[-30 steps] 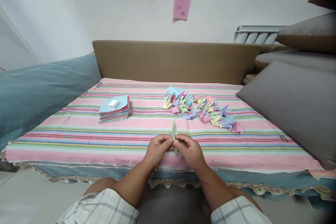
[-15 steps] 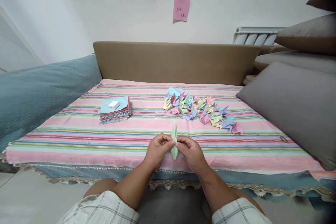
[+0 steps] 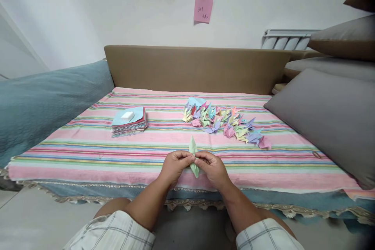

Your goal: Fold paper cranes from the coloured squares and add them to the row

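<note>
A narrow, light green folded paper (image 3: 192,145) is held over the front part of the striped cloth, its pointed ends showing above and below my fingers. My left hand (image 3: 177,167) pinches it from the left with thumb and index finger. From the right, my right hand (image 3: 211,168) pinches it the same way, the two thumb tips almost meeting. My fingertips cover the paper's middle. Beyond my hands lies a cluster of folded paper cranes (image 3: 215,125) in many colours.
On the left, a stack of coloured paper sheets (image 3: 129,127) carries a small white block (image 3: 127,116). A light blue sheet (image 3: 195,101) lies behind the cranes. Grey cushions (image 3: 325,121) fill the right side, and a small brown object (image 3: 316,155) rests near them.
The green paper has tilted slightly, its far tip moving a little left. Both hands keep their pinch on it in nearly the same place.
</note>
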A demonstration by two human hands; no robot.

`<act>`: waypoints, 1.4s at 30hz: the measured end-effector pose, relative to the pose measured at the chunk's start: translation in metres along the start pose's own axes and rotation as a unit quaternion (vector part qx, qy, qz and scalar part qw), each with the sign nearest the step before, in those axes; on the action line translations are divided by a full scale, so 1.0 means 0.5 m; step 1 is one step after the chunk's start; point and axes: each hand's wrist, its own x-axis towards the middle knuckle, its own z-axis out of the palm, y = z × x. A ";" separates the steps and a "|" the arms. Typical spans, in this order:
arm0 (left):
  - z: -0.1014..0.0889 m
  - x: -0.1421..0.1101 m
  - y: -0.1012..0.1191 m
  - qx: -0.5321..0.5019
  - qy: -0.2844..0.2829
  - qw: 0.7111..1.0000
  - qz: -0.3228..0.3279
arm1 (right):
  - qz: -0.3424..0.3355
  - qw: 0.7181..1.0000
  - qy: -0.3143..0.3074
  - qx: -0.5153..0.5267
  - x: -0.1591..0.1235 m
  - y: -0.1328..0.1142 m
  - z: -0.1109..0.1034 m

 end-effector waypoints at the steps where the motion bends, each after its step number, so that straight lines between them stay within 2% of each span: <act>1: 0.000 0.000 0.001 -0.004 -0.004 1.000 -0.009 | -0.005 1.000 0.001 -0.005 0.000 0.001 -0.002; 4: -0.001 0.001 0.002 0.007 -0.013 1.000 -0.005 | -0.022 0.999 -0.003 -0.024 0.001 0.002 -0.006; 7: -0.003 0.000 0.002 0.044 -0.013 0.999 0.026 | -0.027 0.999 -0.011 -0.041 0.001 0.000 -0.008; 14: -0.003 0.001 -0.009 0.177 0.027 0.978 0.107 | -0.016 0.999 0.008 -0.049 -0.002 0.005 -0.004; 16: 0.001 0.002 -0.013 0.176 0.028 0.977 0.115 | -0.017 0.999 0.018 -0.036 -0.001 0.010 -0.003; 20: 0.008 0.005 -0.016 0.102 0.034 0.987 0.119 | -0.005 0.999 0.033 0.017 0.002 0.024 0.000; 26: 0.014 0.005 -0.017 0.024 0.029 0.996 0.077 | 0.017 0.995 0.051 0.080 0.003 0.031 0.006; 33: 0.014 -0.002 -0.010 -0.049 -0.026 0.998 -0.035 | 0.003 1.000 -0.015 0.015 -0.003 0.017 0.006; 37: 0.011 -0.003 -0.008 -0.059 -0.017 0.997 -0.047 | 0.008 1.000 -0.020 0.022 -0.004 0.014 0.006; 42: 0.009 -0.003 -0.003 -0.049 -0.011 0.998 -0.046 | 0.049 0.993 -0.044 0.096 -0.005 0.011 0.008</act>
